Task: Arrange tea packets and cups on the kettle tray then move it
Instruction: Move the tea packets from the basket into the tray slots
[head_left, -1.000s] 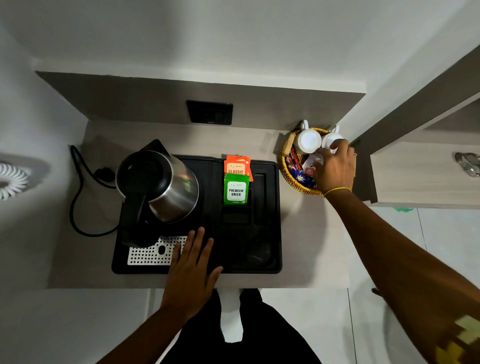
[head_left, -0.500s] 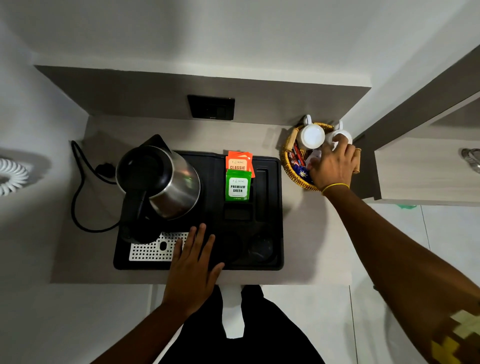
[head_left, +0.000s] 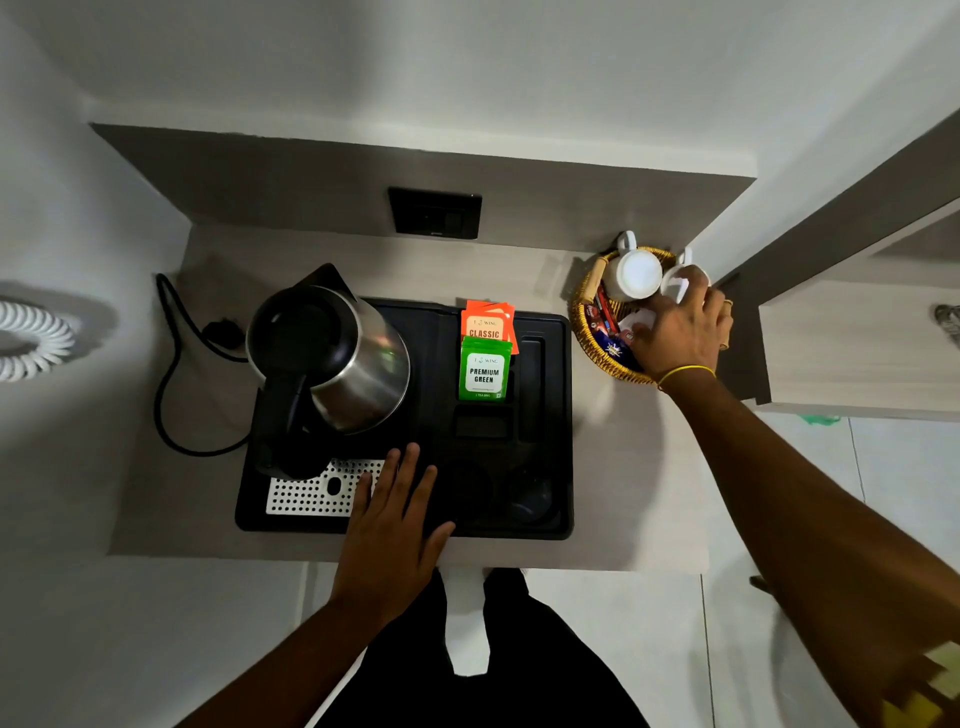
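Note:
A black kettle tray (head_left: 550, 415) lies on the shelf with a steel kettle (head_left: 332, 358) on its left side. An orange "Classic" tea packet (head_left: 485, 322) and a green "Premium Green" packet (head_left: 484, 370) stand in the tray's upper slot. A woven basket (head_left: 582, 332) at the right holds two white cups and several sachets. My right hand (head_left: 680, 338) reaches into the basket, fingers curled on the right cup (head_left: 675, 278); the left cup (head_left: 634, 273) stands free. My left hand (head_left: 389, 525) lies flat, fingers spread, on the tray's front edge.
A black cord (head_left: 171, 374) loops from the kettle's base over the shelf's left part. A wall socket (head_left: 435, 213) sits behind the tray. A cabinet (head_left: 852, 358) stands close on the right of the basket. A white coiled cord (head_left: 31, 338) hangs at the far left.
My right hand has shifted slightly farther back in the basket, onto the right cup. My left hand and the tray have stayed in place.

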